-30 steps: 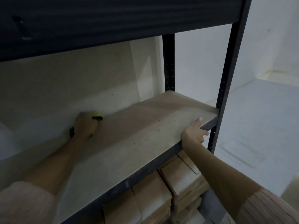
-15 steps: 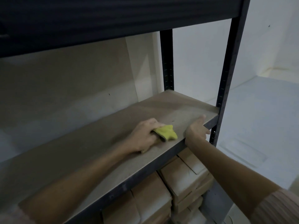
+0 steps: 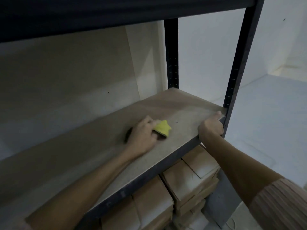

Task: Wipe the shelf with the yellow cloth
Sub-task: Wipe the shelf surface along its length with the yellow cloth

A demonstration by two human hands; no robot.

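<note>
since half a second ago the left hand (image 3: 142, 135) and its yellow cloth (image 3: 162, 127) have slid back from the shelf's front edge toward the middle of the board. its grip is curled around the cloth, pinching it down on the shelf (image 3: 93, 146), with the yellow bunch poking out just past the fingertips. well off to the right of that grip, the right hand (image 3: 211, 126) clasps the shelf's front corner, fingers wrapped under the edge, thumb on top, beside the dark upright post (image 3: 239, 63). below the right grip, brown paper packages (image 3: 191, 185) sit stacked on the lower level.
</note>
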